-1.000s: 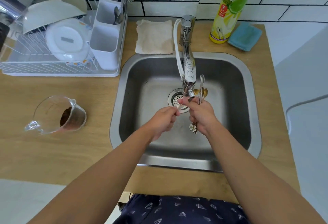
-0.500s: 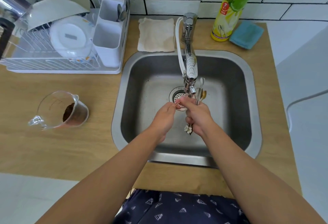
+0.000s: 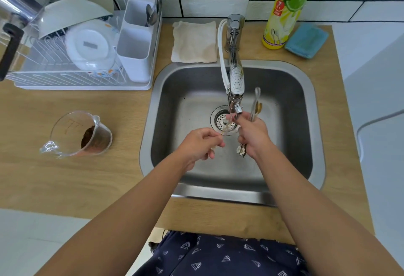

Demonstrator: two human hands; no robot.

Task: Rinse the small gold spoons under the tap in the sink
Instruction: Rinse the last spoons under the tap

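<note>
Over the steel sink (image 3: 293, 149), below the tap (image 3: 235, 83), both my hands hold small spoons. My left hand (image 3: 200, 144) pinches one thin gold spoon (image 3: 226, 128) by its handle, the bowl end pointing up toward the spout over the drain (image 3: 220, 119). My right hand (image 3: 253, 135) grips a bunch of small spoons (image 3: 255, 105); their bowls stick up past my fingers, and flower-shaped handle ends (image 3: 241, 151) hang below my palm. Whether water runs from the spout I cannot tell.
A glass measuring jug (image 3: 76, 135) with brown residue stands on the wooden counter at left. Behind it is a white dish rack (image 3: 87, 57) with bowls and a cutlery holder. A beige cloth (image 3: 194, 41), yellow detergent bottle (image 3: 284, 13) and blue sponge (image 3: 306, 40) sit behind the sink.
My left hand has drawn away to the left from my right hand, taking one gold spoon with it. The right hand stays under the spout with its bunch.
</note>
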